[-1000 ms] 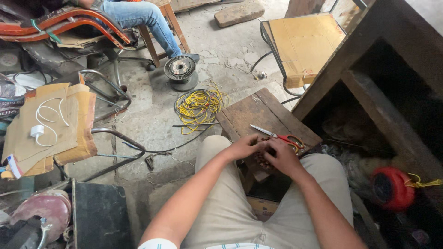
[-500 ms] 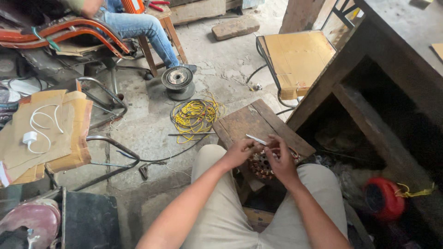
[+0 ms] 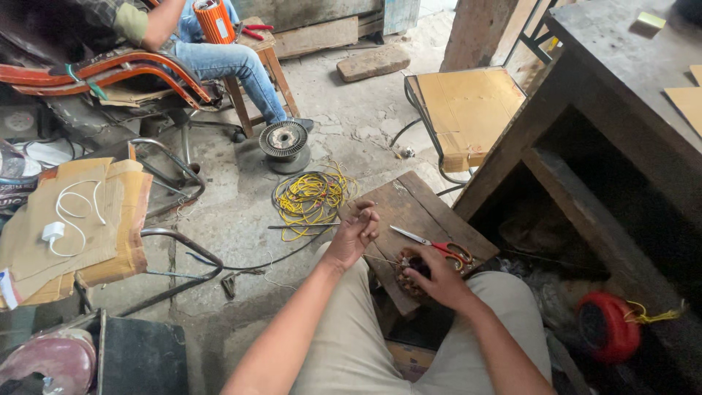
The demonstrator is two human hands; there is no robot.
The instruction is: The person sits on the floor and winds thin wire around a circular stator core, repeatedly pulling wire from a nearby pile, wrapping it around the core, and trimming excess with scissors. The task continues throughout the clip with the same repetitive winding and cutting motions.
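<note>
My right hand (image 3: 433, 276) grips a small round copper-wound motor part (image 3: 411, 272) at the near edge of a low wooden board (image 3: 409, 208) between my knees. My left hand (image 3: 356, 231) is raised a little to the left of it, fingers pinched on a thin wire (image 3: 382, 259) that runs back to the part. Red-handled scissors (image 3: 437, 246) lie on the board just beyond my right hand.
A yellow wire coil (image 3: 313, 196) and a round metal spool (image 3: 284, 141) lie on the concrete floor ahead. Another person sits at upper left holding an orange cylinder (image 3: 215, 20). A cardboard-topped stool (image 3: 466, 110), a dark wooden bench (image 3: 621, 117) and a red round object (image 3: 607, 326) stand right.
My left hand has pulled away from the part, up and to the left, drawing the thin wire out. My right hand stays on the part. The view has tilted slightly.
</note>
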